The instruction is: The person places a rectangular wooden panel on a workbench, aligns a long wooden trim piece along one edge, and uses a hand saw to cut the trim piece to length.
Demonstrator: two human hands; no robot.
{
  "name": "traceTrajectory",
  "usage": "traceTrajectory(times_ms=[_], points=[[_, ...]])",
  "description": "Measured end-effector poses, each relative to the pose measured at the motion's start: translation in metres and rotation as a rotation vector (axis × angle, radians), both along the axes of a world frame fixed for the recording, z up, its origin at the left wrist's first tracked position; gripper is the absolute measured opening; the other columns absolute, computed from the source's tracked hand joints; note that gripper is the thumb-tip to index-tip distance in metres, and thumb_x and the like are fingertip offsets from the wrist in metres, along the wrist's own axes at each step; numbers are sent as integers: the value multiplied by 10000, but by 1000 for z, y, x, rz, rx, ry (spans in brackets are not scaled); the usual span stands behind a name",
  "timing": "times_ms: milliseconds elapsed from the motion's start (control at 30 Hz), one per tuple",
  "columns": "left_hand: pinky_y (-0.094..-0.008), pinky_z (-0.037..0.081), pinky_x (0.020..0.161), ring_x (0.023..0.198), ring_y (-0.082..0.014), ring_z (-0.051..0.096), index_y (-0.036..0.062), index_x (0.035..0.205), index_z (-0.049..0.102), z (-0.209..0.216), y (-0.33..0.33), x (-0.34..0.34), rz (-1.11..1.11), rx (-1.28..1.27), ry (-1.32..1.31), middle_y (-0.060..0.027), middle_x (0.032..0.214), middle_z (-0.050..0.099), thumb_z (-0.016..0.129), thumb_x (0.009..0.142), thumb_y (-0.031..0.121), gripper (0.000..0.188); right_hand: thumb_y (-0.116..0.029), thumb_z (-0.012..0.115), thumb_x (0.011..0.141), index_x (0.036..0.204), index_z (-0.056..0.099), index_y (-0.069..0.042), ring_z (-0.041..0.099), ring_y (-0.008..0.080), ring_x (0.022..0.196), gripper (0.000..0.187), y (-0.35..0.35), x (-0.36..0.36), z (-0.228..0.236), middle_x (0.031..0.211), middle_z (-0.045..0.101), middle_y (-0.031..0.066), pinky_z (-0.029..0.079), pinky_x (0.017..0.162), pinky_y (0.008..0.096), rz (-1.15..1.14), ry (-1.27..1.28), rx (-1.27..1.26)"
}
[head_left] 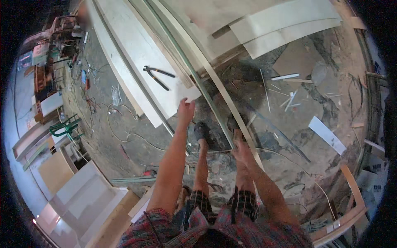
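Note:
My left hand (pixel 186 110) is over the near corner of a white board (pixel 154 51), fingers apart and slightly bent, with nothing visible between them. On that board, beyond the hand, black pincers (pixel 159 77) with orange marks lie with their handles spread. My right hand (pixel 241 149) is low between the near end of a long green-edged strip (pixel 206 96) and a long pale wooden strip (pixel 228 99). Its fingers look bent together at the pale strip's edge. Whatever they grip is hidden.
White panels (pixel 285 25) lie at the far right. Offcuts (pixel 291 99) and a white piece (pixel 326 134) litter the dirty floor. A cable (pixel 136 135) winds across the left side, near a green chair (pixel 66 127). A wooden frame (pixel 351 211) stands at the lower right.

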State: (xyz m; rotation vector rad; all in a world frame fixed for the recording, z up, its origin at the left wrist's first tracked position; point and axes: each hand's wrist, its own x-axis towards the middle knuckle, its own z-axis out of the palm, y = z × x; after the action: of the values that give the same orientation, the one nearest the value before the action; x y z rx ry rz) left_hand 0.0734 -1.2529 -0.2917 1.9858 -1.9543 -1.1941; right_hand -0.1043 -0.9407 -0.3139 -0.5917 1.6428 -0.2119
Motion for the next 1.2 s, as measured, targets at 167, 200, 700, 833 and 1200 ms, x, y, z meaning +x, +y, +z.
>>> traceTrajectory(times_ms=[167, 200, 700, 833, 1200], points=[[-473, 488, 857, 983, -446, 589, -99, 1230, 452, -46, -77, -33, 124, -356, -356, -299, 1077, 591, 690, 834, 334, 633, -338, 719, 807, 1260, 533, -28, 408, 446, 1295, 579, -17, 14, -15, 1439, 342, 305, 390, 1049, 483, 203, 222, -464], [-486, 474, 887, 1017, -472, 570, -109, 1200, 433, -46, -81, -45, 185, -223, -317, -327, 1088, 566, 698, 818, 323, 634, -338, 719, 807, 1260, 533, -28, 408, 446, 1295, 579, -16, 10, -13, 1439, 342, 305, 390, 1049, 483, 200, 222, -466], [-477, 468, 642, 687, -422, 595, -38, 865, 579, -55, -59, 43, 68, -163, -122, -231, 739, 619, 548, 833, 183, 225, -207, 573, 878, 1367, 442, -17, 616, 376, 1013, 541, -23, -1, -16, 1222, 564, 260, 462, 898, 490, 186, -55, -4], [-392, 476, 591, 650, -265, 620, -26, 866, 600, -55, -12, 34, 219, 91, 117, -152, 694, 629, 543, 876, 196, 230, -257, 534, 908, 1449, 319, -13, 616, 407, 967, 631, -5, -20, -16, 1219, 548, 278, 490, 846, 505, 206, 109, -156], [-366, 502, 595, 652, -205, 648, -27, 917, 664, -50, 69, 84, 291, 153, 253, -112, 747, 679, 624, 862, 298, 332, -360, 624, 899, 1090, 616, 10, 665, 356, 886, 416, -8, 0, 14, 925, 682, 176, 518, 766, 455, -182, -50, -238]])
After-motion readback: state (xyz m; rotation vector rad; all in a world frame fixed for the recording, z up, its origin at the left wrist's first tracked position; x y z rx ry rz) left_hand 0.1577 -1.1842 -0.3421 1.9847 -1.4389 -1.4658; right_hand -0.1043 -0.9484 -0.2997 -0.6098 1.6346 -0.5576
